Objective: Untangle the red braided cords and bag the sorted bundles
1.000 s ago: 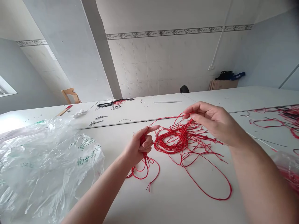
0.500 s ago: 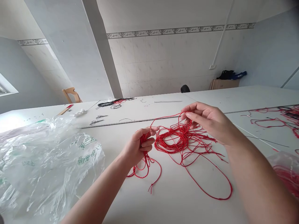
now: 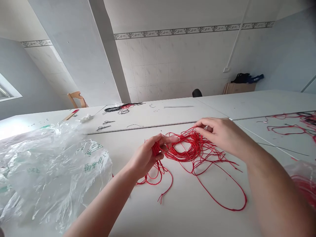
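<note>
My left hand [image 3: 146,154] is closed around a bundle of red cords [image 3: 155,149], its index finger stretched out toward the right. Loops and a knotted, frayed end [image 3: 161,197] hang from that bundle onto the table. To its right lies a loose coil of thin red cord [image 3: 196,148], with many tails spreading right and one long loop [image 3: 244,197] reaching toward the front. At the coil's upper right edge, my right hand [image 3: 214,131] pinches red cord between thumb and fingers. Which strands it grips is partly hidden.
Crumpled clear plastic bags [image 3: 59,177] cover the left of the white table [image 3: 187,217]. Farther back are small scissors [image 3: 103,127], black cords [image 3: 112,108] and a thin strip [image 3: 179,106]. More red and black cords [image 3: 286,130] and a bag of red cord [image 3: 304,184] lie at right.
My right hand has lowered to the coil, and the strand that stretched between the hands no longer shows taut. My left hand has shifted slightly right, its index finger now extended.
</note>
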`<control>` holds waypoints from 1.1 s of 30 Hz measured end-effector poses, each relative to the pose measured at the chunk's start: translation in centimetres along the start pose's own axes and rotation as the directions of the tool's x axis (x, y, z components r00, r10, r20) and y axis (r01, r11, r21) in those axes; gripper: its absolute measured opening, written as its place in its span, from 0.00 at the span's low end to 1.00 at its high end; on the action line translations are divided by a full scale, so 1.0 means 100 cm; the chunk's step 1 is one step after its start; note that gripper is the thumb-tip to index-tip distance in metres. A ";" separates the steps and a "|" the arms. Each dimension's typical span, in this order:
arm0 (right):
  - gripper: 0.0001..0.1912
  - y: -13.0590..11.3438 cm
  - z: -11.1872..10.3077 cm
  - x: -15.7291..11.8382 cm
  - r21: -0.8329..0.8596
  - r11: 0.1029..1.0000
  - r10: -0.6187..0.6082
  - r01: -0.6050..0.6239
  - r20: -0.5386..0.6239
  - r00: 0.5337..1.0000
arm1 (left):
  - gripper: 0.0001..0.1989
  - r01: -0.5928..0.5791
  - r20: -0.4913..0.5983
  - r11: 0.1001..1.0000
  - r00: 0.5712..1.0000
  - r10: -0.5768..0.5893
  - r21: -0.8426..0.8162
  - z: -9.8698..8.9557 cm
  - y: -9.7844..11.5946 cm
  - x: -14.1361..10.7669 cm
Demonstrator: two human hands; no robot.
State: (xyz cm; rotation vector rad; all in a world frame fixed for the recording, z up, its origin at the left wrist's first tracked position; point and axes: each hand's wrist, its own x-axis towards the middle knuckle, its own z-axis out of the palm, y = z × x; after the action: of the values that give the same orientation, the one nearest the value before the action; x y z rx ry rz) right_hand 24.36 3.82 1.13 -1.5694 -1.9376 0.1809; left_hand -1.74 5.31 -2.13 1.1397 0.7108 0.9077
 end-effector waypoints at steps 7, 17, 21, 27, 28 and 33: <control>0.20 -0.022 0.037 0.006 0.573 0.796 -0.235 0.193 -0.002 0.972 | 0.12 0.046 -0.042 0.946 0.997 -0.062 -0.321 0.009 0.012 -0.004; 0.06 -0.063 0.053 -0.015 0.371 0.864 -0.290 0.340 -0.186 0.939 | 0.15 -0.057 -0.147 0.910 0.989 -0.005 -0.410 0.014 0.015 -0.006; 0.03 -0.074 0.062 -0.019 0.401 0.852 -0.303 0.337 -0.149 0.941 | 0.16 -0.013 -0.062 0.924 0.998 -0.011 -0.382 0.017 0.014 -0.009; 0.08 -0.070 0.064 -0.014 0.413 0.895 -0.160 0.170 -0.058 0.985 | 0.18 0.047 0.041 0.941 0.999 -0.036 -0.335 0.017 0.017 -0.011; 0.08 -0.069 0.063 -0.013 0.414 0.897 -0.152 0.157 -0.046 0.987 | 0.18 0.050 0.052 0.942 0.998 -0.035 -0.331 0.016 0.017 -0.011; 0.10 -0.067 0.059 -0.012 0.555 0.828 -0.146 0.083 0.071 0.987 | 0.20 0.106 0.141 0.924 0.988 -0.058 -0.367 0.014 0.014 -0.010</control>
State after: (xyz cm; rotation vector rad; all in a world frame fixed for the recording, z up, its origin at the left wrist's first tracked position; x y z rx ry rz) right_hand 15.64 2.42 -0.80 -1.0702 -1.8302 0.7242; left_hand -1.35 4.05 -0.41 0.8131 0.4517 0.8472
